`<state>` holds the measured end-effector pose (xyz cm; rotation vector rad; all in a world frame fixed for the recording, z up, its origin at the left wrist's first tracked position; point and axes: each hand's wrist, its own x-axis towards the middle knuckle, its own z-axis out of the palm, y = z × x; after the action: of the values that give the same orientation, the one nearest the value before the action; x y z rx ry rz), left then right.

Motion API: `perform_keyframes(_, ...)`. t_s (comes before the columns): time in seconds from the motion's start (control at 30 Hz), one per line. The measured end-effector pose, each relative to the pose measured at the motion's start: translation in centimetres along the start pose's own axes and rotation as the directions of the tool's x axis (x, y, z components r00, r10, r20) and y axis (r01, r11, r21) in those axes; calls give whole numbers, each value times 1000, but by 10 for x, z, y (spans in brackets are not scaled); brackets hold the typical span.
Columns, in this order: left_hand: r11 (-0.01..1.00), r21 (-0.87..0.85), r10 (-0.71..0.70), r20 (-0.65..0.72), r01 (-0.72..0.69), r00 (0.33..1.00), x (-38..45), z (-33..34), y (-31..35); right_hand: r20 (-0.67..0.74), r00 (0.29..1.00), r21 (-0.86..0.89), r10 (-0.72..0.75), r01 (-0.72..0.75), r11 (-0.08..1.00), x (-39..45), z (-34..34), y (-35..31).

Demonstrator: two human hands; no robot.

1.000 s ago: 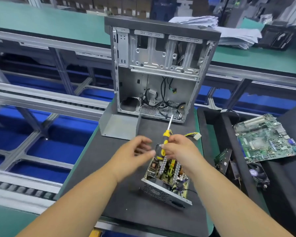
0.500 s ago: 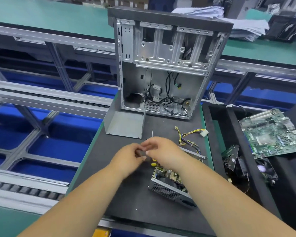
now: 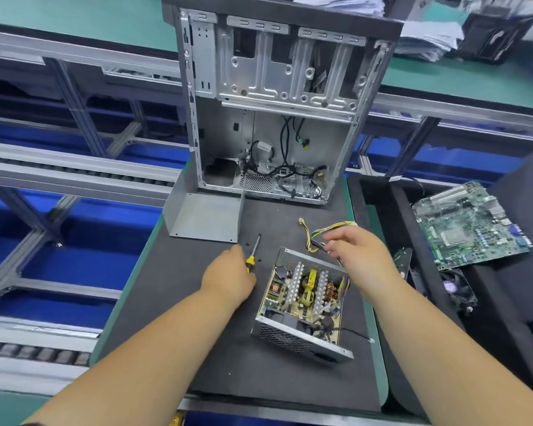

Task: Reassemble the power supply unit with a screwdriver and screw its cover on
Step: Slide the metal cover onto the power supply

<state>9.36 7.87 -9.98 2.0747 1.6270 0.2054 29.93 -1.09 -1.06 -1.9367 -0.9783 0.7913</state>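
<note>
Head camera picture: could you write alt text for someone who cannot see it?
An open power supply unit lies on a black mat; the left hand holds a yellow screwdriver, the right hand its cable bundle. Its grey metal cover stands beside an empty computer case.

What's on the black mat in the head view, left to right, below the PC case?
metal cover → left hand on the screwdriver → open power supply unit → right hand at the cable bundle
</note>
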Motion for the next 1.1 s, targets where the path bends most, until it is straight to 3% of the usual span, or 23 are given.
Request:
perform_keyframes(0.17, 995, -84, 56, -64, -61, 996, -14, -13, -24, -80, 996, -37, -40, 37, 999, 3, -23, 25)
perform_keyframes(0.33, 996, 87, -17, -89, 25, 996, -34, -32, -60, -48, 994, -46, 101, -103, 994, 16, -29, 50)
perform_keyframes(0.47, 990, 122, -60, -93, 71, 994, -41, -37, -63, -23, 974, -45, 226, -227, 973, 28, -23, 61)
perform_keyframes(0.57, 995, 98, 20, -171, -4, 985, -47, -33, -51, -3, 945, -102, 327, -325, 940, 35, -20, 65)
perform_keyframes(0.67, 987, -58, 135, -198, -149, 971, -54, -30, -28, 17, 919, -123, 395, -390, 913, 31, -23, 68)
perform_keyframes(0.8, 930, -185, 293, -147, -317, 945, -49, -33, 7, 84, 825, -207, 559, -535, 819, 6, -41, 75)
perform_keyframes(0.87, 913, -165, 361, -102, -373, 927, -40, -33, 24, 162, 792, -223, 589, -552, 803, -8, -45, 76)
perform_keyframes(1.0, 892, 27, 448, 61, -451, 892, -18, -27, 55, 193, 830, -210, 524, -487, 848, -20, -44, 68)
perform_keyframes(1.1, 883, 134, 428, 166, -450, 889, -9, -22, 71, 216, 870, -237, 444, -394, 888, -31, -41, 62)
